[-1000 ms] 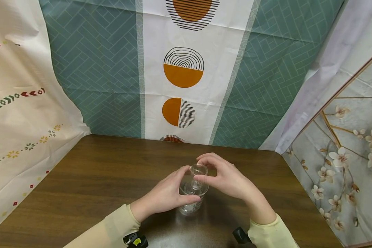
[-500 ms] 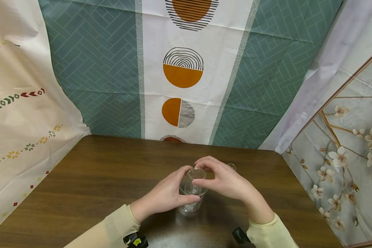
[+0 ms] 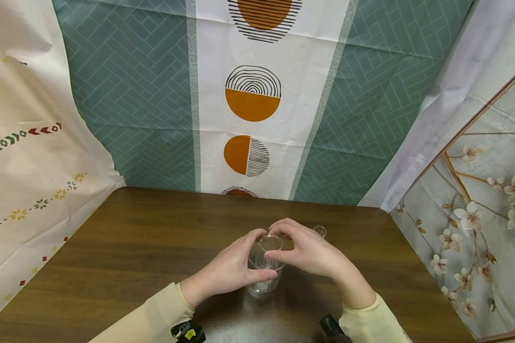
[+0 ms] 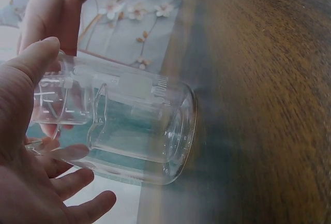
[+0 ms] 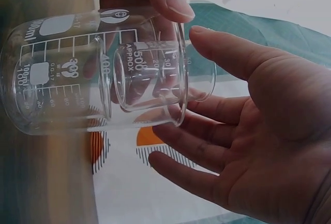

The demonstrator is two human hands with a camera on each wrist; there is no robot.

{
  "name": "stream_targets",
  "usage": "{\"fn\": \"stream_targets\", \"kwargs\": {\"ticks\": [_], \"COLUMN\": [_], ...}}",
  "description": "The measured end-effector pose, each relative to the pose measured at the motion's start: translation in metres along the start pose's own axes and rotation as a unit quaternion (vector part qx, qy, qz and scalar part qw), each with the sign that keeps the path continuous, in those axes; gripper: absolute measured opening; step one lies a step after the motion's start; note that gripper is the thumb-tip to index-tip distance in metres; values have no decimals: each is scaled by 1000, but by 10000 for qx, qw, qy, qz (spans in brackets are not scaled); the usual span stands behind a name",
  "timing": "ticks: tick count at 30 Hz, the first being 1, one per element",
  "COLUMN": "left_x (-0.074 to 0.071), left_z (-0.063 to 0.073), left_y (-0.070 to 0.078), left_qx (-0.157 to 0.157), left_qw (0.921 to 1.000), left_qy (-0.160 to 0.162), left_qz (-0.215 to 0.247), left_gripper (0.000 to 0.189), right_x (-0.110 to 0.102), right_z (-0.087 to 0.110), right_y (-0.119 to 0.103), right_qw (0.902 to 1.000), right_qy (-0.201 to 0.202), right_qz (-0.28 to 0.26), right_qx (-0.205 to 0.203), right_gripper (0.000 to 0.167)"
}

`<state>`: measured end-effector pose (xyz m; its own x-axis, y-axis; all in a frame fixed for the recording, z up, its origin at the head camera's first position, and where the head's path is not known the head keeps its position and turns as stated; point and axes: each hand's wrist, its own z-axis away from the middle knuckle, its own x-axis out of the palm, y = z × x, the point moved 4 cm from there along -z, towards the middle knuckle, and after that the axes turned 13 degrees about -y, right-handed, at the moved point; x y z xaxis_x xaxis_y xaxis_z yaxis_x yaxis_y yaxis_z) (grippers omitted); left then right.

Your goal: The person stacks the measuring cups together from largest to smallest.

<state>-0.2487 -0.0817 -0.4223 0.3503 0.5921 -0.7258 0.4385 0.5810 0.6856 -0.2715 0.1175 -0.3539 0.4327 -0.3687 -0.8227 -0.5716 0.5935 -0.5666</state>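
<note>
A large clear glass beaker point(image 3: 262, 287) with white graduations stands upright on the table. My left hand point(image 3: 229, 267) holds it near the rim, thumb on the near side and fingers around the far side. Inside, at the bottom, sits a 100 ml beaker point(image 5: 64, 97). With thumb and fingers my right hand point(image 3: 311, 248) pinches the smallest beaker point(image 3: 271, 243) near its rim. In the right wrist view this smallest beaker point(image 5: 147, 81) is partly inside the large one, its base just above the 100 ml beaker's rim, and its top sticks out past the large rim.
Behind my right hand another clear glass rim point(image 3: 320, 231) shows, the rest of it hidden. The brown wooden table point(image 3: 133, 257) ends at a patterned cloth backdrop point(image 3: 257, 143), with more cloth hanging at both sides.
My right hand has come down and slightly left, lowering the smallest beaker further into the large one. My left hand has stayed put. The glass rim behind my right hand has come into view.
</note>
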Motion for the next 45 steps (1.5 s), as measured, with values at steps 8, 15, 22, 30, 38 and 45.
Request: {"fn": "stream_targets", "kwargs": {"ticks": [8, 15, 22, 30, 38, 45], "left_x": [0, 0, 0, 1, 0, 0], "left_z": [0, 0, 1, 0, 1, 1], "left_y": [-1, -1, -1, -1, -1, -2], "left_qx": [18, 22, 35, 108, 105, 80], "left_qw": [10000, 10000, 10000, 9999, 9999, 9998], "left_qy": [-8, -49, -51, 1, -49, -118], "left_qz": [32, 22, 55, 70, 118, 150], "left_gripper": [95, 97, 96, 88, 89, 89], "right_x": [5, 8, 10, 11, 12, 14], "right_z": [-3, -4, -7, -8, -9, -12], "right_y": [2, 4, 5, 2, 0, -2], "right_qw": [9999, 9997, 9985, 9968, 9957, 9939], "right_qy": [-34, -47, -35, -52, -169, -363], "right_qz": [116, 232, 546, 792, 903, 1002], "right_qx": [60, 107, 36, 93, 132, 285], "right_gripper": [39, 39, 41, 40, 37, 37]}}
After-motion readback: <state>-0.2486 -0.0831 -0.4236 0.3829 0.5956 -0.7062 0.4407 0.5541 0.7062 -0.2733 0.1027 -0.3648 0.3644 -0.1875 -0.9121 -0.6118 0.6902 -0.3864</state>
